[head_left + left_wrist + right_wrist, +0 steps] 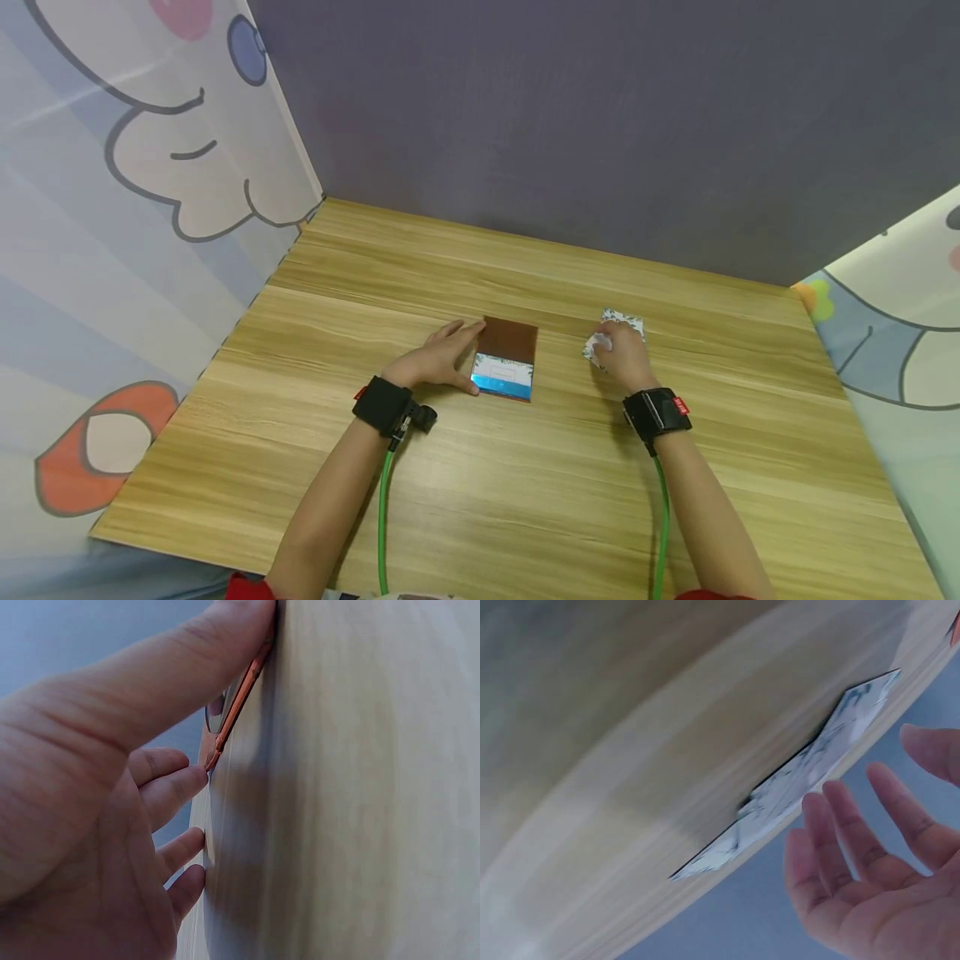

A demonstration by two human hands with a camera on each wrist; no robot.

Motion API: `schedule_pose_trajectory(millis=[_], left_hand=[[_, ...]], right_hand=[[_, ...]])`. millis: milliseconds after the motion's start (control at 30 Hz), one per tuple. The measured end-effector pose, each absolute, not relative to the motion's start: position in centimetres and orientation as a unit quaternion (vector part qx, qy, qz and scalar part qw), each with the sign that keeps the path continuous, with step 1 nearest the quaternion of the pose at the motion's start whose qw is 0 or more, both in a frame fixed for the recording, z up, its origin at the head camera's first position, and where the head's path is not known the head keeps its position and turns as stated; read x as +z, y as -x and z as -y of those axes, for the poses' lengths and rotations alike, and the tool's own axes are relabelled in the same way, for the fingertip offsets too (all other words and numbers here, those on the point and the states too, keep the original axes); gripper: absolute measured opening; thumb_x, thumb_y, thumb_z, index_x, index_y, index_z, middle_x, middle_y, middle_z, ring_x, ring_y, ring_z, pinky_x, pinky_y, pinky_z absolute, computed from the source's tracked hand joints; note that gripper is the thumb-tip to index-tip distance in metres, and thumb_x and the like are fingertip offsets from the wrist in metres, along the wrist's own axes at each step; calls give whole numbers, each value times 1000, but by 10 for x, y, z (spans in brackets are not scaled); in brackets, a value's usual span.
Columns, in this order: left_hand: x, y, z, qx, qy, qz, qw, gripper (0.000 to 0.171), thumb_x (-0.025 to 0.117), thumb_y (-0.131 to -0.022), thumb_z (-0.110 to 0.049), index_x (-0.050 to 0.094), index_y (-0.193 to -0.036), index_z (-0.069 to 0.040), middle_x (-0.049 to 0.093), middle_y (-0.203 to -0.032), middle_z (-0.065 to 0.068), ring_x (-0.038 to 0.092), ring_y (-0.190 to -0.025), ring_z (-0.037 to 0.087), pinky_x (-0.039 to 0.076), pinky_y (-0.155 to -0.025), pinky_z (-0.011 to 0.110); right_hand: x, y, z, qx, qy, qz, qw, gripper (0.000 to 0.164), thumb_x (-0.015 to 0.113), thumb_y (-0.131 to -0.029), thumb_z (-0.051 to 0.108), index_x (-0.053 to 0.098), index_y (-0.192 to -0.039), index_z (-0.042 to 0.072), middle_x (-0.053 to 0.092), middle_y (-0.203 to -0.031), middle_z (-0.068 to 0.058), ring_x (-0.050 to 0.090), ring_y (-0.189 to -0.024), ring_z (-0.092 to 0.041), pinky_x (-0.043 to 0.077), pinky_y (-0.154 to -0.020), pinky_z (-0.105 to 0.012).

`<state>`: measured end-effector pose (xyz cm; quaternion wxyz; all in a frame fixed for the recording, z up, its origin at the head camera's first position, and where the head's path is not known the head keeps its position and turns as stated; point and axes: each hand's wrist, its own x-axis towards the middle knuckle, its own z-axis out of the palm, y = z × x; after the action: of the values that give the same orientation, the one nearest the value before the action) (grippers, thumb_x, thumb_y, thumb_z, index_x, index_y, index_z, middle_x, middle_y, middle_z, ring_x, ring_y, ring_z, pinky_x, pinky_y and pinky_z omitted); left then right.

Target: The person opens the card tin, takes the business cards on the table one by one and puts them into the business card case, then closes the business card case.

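Note:
A flat brown piece (507, 337), with a white floral band (501, 368) and a shiny blue strip (502, 387) along its near end, lies on the wooden table. My left hand (435, 362) is at its left side, thumb by the near corner and fingertips by the far one. In the left wrist view its thin copper-coloured edge (244, 694) runs between thumb and fingers. Over to the right, my right hand (622, 354) hovers over white cards with a leafy print (624, 317). The right wrist view has these overlapping cards (802, 772) flat, with loosely bent fingers (832, 817) beside them.
The wooden table (525, 492) ends at a dark grey panel (600, 125) at the back. Cartoon-printed sheets (150, 250) flank it on both sides. A green cable (383, 517) runs from each wrist camera towards the body.

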<state>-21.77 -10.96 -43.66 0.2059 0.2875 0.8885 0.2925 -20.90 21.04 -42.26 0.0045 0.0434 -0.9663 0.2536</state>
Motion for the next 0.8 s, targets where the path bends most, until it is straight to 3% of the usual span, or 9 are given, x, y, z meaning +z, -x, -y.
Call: schedule_pose_trajectory(millis=[367, 600, 800], left_hand=[[-438, 219, 109, 290, -282, -890, 209, 110, 77, -69, -41, 6, -149, -15, 12, -155, 4, -3, -142, 29, 7, -111, 56], [-439, 219, 109, 289, -284, -890, 209, 110, 77, -69, -42, 6, -149, -16, 12, -155, 4, -4, -142, 29, 6, -111, 56], [-439, 219, 109, 289, -283, -890, 210, 110, 77, -69, -42, 6, -149, -16, 11, -155, 4, -4, -142, 29, 6, -111, 56]], right_hand=[[-423, 212, -221, 220, 4, 975, -12, 42, 55, -85, 10, 49, -121, -11, 37, -126, -39, 34, -114, -57, 33, -94, -61], [-426, 214, -223, 182, -6, 983, -35, 52, 59, -87, 21, 45, -125, -12, 37, -128, -38, 33, -118, -52, 27, -97, -61], [-426, 215, -221, 188, 5, 980, -67, 62, 60, -87, 31, 40, -130, -10, 29, -134, -37, 27, -117, -59, 33, -90, -66]])
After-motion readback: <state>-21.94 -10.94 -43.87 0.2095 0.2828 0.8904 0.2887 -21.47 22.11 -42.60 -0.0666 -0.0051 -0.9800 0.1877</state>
